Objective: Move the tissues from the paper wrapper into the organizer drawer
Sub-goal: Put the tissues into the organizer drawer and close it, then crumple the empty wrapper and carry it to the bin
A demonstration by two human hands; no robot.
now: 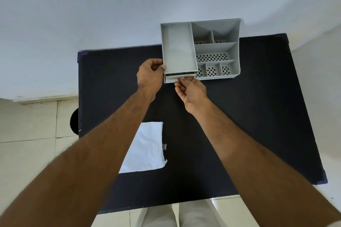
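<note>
At the far edge of the dark desk [239, 116], a grey organizer [217, 49] is braced by the left hand [150, 75], whose fingers are curled against its near-left corner, while the right hand [191, 91] is pinched on the front lip of the drawer [180, 77], which shows only as a narrow strip pulled slightly out beneath the long tray section. The two hands are held apart, each closed on its own part of the unit. The white paper wrapper [145, 149] is seen lying flat on the near part of the desk, well apart from the organizer and partly hidden under the left forearm; whether tissues are inside it cannot be told, and none are seen loose. Several risks can be judged from here: the light unit, set near the desk's back edge, may be dragged forward or tipped if the drawer sticks and the brace slips; the drawer may be drawn fully out and dropped; thin tissues may later be torn or snagged on the opening. By count, one organizer, one drawer, one wrapper, one desk and two hands are visible, and seven open compartments can be made out in the organizer's top.
</note>
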